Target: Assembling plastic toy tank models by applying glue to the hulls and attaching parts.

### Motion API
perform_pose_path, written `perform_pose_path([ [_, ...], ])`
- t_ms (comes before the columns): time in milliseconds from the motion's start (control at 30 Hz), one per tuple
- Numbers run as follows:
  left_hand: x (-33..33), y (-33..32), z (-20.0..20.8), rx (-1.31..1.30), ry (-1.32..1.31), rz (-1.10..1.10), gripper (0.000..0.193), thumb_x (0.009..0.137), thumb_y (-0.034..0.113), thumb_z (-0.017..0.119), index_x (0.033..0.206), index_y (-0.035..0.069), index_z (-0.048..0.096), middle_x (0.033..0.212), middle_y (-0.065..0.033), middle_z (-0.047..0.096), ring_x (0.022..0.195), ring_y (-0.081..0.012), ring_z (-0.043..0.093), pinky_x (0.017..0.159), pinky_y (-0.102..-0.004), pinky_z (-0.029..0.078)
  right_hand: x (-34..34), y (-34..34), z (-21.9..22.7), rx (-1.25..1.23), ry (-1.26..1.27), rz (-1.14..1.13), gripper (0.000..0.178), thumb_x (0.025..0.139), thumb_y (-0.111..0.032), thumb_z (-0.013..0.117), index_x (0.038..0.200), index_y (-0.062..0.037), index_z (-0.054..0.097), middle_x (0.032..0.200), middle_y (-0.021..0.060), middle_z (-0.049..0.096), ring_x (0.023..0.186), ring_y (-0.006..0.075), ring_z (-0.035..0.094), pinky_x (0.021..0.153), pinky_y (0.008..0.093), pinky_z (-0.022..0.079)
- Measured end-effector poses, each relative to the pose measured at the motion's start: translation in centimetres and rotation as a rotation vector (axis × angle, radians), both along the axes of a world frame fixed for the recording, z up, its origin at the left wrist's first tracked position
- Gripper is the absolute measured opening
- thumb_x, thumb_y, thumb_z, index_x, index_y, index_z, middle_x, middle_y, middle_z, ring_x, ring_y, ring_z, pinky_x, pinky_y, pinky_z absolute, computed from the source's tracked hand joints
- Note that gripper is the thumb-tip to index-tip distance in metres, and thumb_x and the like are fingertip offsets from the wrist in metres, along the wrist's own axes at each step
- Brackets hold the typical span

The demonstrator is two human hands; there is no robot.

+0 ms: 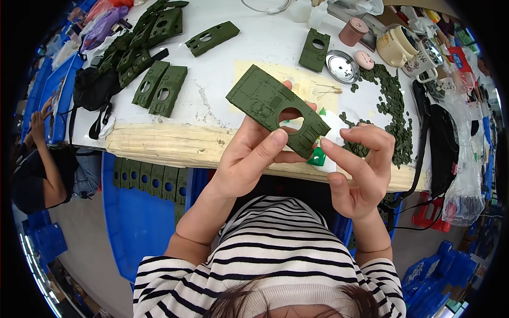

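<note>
My left hand (249, 151) grips a dark green plastic tank hull piece (260, 98) with a large round hole, raised and tilted above the table's front edge. Its thumb presses near the hole. My right hand (363, 169) is open, thumb and forefinger apart, its forefinger close to the hull's right end; I cannot tell if it touches. Behind the hands, partly hidden, is a white and green object (318, 157) whose kind I cannot make out. Many small green plastic pieces (398, 114) lie heaped at the right.
Other hull pieces lie on the table (207, 79) at left, with one (315, 50) at the back. A round metal tin (342, 67), a pink canister (353, 32) and mugs (396, 46) stand back right. Blue bin (132, 228) holds hulls below. Another person (42, 169) sits left.
</note>
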State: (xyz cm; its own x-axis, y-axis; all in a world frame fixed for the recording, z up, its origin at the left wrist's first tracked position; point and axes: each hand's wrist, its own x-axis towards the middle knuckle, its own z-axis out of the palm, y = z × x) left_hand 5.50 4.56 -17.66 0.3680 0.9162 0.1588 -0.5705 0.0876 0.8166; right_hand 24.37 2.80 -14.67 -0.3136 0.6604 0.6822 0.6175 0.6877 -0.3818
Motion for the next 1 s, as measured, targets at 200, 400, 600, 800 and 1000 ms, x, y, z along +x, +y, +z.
perform_pose_path([
  [200, 0.0, -0.1, -0.1, 0.008, 0.025, -0.028, 0.058, 0.098, 0.019, 0.037, 0.148, 0.004, 0.012, 0.139, -0.0257, 0.038, 0.121, -0.0327, 0.051, 0.089, -0.0403, 0.054, -0.1, -0.2, -0.2, 0.059, -0.166, 0.018, 0.033, 0.086, -0.039, 0.060, 0.101, -0.0132, 0.073, 0.099, 0.0094, 0.055, 0.092, 0.0263, 0.049, 0.084, 0.0415, 0.041],
  [400, 0.4, -0.3, 0.2, 0.000, 0.035, 0.026, 0.060, 0.098, 0.021, 0.039, 0.148, 0.004, 0.012, 0.139, -0.0254, 0.038, 0.120, -0.0331, 0.052, 0.089, -0.0409, 0.054, -0.8, -0.5, -0.6, 0.113, -0.216, -0.038, 0.039, 0.086, -0.044, 0.058, 0.100, -0.0109, 0.073, 0.098, 0.0093, 0.056, 0.089, 0.0259, 0.050, 0.084, 0.0412, 0.042],
  [600, 0.3, -0.2, 0.1, -0.011, 0.037, -0.019, 0.060, 0.098, 0.024, 0.040, 0.147, 0.001, 0.013, 0.137, -0.0277, 0.040, 0.112, -0.0320, 0.057, 0.082, -0.0380, 0.057, -0.1, -0.2, -1.1, -0.053, 0.124, 0.017, 0.038, 0.087, -0.037, 0.060, 0.105, -0.0042, 0.069, 0.090, 0.0079, 0.057, 0.084, 0.0232, 0.050, 0.077, 0.0352, 0.041],
  [800, -0.7, 0.1, -0.5, -0.119, -0.042, -0.229, 0.062, 0.098, 0.031, 0.038, 0.144, -0.004, 0.017, 0.126, -0.0315, 0.048, 0.101, -0.0363, 0.062, 0.066, -0.0367, 0.060, 0.2, -0.3, -0.9, -0.244, 0.307, 0.019, 0.033, 0.093, -0.026, 0.052, 0.106, 0.0003, 0.066, 0.091, 0.0105, 0.058, 0.085, 0.0233, 0.052, 0.078, 0.0323, 0.042],
  [1000, -0.2, -0.3, 0.2, -0.130, -0.003, -0.269, 0.062, 0.098, 0.031, 0.038, 0.142, -0.008, 0.018, 0.122, -0.0291, 0.049, 0.103, -0.0401, 0.060, 0.057, -0.0350, 0.061, -0.4, 0.8, -0.9, -0.653, 0.651, 0.134, 0.037, 0.096, -0.016, 0.052, 0.126, 0.0054, 0.050, 0.102, 0.0089, 0.062, 0.092, 0.0110, 0.055, 0.084, 0.0279, 0.045],
])
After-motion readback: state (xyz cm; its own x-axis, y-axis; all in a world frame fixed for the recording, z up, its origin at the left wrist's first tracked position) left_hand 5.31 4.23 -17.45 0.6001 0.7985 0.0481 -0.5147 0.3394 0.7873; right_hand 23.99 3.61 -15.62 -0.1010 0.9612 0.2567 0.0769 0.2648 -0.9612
